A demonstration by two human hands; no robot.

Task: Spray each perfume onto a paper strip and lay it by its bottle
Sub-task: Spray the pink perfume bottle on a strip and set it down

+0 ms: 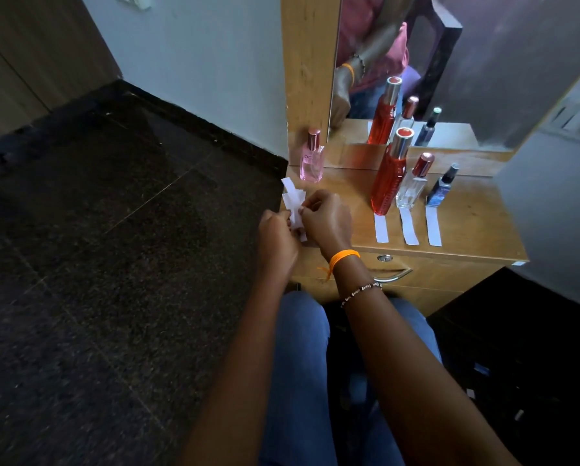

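Note:
Four perfume bottles stand on a wooden dressing table (456,230). A pink bottle (311,159) is at the far left, alone. To the right stand a tall red bottle (388,176), a clear bottle with a copper cap (413,186) and a small dark blue bottle (441,188). A white paper strip lies in front of each of those three: (381,228), (409,227), (434,227). Near the table's left front corner my left hand (276,237) and my right hand (327,220) both pinch a bunch of loose paper strips (293,205).
A mirror (416,68) behind the table reflects the bottles and my arm. Below the tabletop is a drawer with a metal handle (392,275) and a keyhole. Dark stone floor spreads to the left. My knees in blue jeans are under the table's front edge.

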